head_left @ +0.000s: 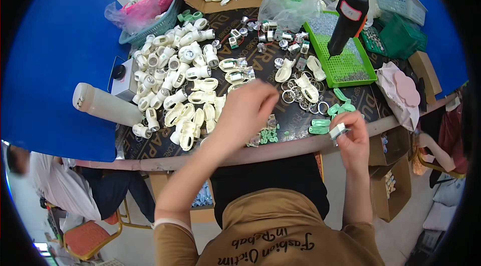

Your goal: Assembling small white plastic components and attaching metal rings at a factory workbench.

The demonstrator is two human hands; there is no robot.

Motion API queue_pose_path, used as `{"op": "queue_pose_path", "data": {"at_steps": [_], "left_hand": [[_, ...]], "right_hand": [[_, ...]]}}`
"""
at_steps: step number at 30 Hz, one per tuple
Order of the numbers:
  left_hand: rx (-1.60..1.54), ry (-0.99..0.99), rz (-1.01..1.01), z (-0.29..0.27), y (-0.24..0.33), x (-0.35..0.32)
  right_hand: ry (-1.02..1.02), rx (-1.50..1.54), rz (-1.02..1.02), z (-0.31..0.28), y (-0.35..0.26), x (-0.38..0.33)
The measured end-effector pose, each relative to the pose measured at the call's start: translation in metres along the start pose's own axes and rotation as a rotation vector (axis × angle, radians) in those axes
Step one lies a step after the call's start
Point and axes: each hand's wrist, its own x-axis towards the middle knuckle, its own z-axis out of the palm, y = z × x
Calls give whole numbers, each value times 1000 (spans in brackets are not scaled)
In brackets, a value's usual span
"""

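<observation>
Thumb and fingertips of the right hand point(354, 138) are closed on a small white block point(339, 130), and there it sits, at the tabletop's point(223, 18) near edge, just beside the mint-green clips point(319, 126). Over to the left hand point(250, 103): fingers curled inward above the work, barely parted, and whether anything is tucked inside, I can't tell. Cream half-shells point(202, 96) lie open to its left, and just beyond it sit shells with silver lamp heads point(235, 64). This looks like the loading step, a block readied for a shell. The next move probably calls for an open shell in the left hand, with the block turned so it seats flat. Far right, the black screwdriver point(345, 20) hangs over the green tray point(345, 55); closing up seems a later job.
</observation>
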Motion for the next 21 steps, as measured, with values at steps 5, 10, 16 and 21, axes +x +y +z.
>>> {"op": "queue_pose_path", "data": {"at_steps": [5, 10, 16, 21], "left_hand": [[152, -92, 33, 31, -34, 51], [226, -78, 79, 44, -41, 65], [-284, -135, -320, 14, -25, 60], [-614, 24, -94, -2, 7, -9]], "right_hand": [[22, 87, 72, 8, 3, -8], [75, 301, 159, 9, -3, -9], [103, 524, 262, 8, -3, -8], [94, 374, 191, 17, -5, -10]]}}
